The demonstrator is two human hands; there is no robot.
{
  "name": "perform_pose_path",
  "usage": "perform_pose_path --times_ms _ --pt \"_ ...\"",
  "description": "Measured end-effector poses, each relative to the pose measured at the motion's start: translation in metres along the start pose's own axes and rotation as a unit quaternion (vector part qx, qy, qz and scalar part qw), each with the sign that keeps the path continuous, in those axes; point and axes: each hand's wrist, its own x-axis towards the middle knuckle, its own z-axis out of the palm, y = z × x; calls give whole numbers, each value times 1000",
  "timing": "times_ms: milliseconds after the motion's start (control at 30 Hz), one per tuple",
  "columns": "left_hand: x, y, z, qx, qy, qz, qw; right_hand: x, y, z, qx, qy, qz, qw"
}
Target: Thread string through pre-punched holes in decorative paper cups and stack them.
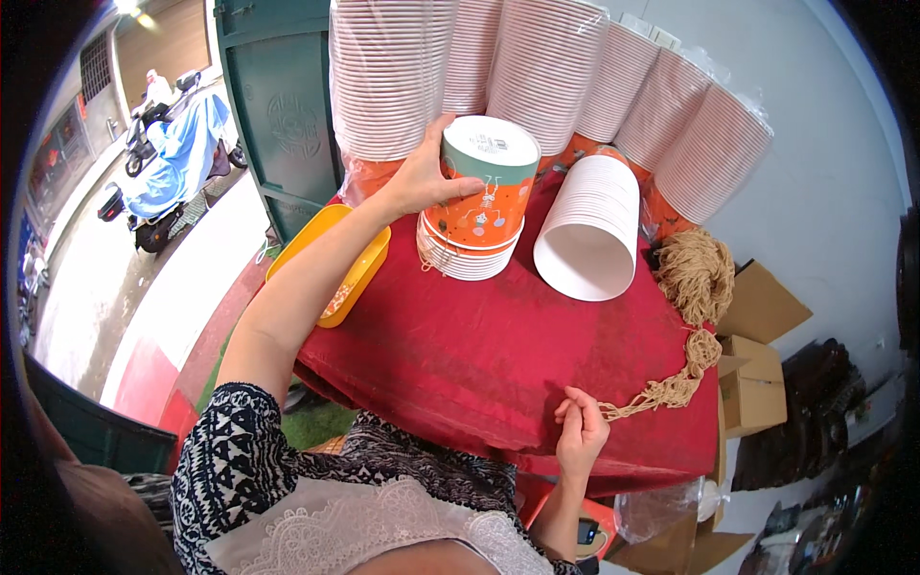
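Left of the left hand (419, 182), and slightly nearer the person, a yellow tray (356, 273) sits partly over the edge of the red cloth (479, 355). The left hand is closed around the side of an upturned orange paper bowl (484, 187) with a green band and a white base facing up; thumb and fingers wrap its left flank. This bowl sits on top of a short stack of bowls (465, 257), directly under the hand. Behind the hand stand tall wrapped bowl stacks (537, 72). Right of the hand, a stack of white lids (589, 225) lies on its side. Further right, a bundle of tan cords (698, 273) trails down toward the right hand (578, 428), which pinches the cord ends between curled fingers at the cloth's near edge. Cardboard boxes (757, 374) lie right of that hand.
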Motion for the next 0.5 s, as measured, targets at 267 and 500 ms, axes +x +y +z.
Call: perform_pose_path --times_ms 267,500 --pt "-3 -1 3 -3 6 3 1000 0 0 0 -7 -1 0 1000" --pt "-4 -4 4 6 8 10 1000 0 1 1 -10 2 -5 1000"
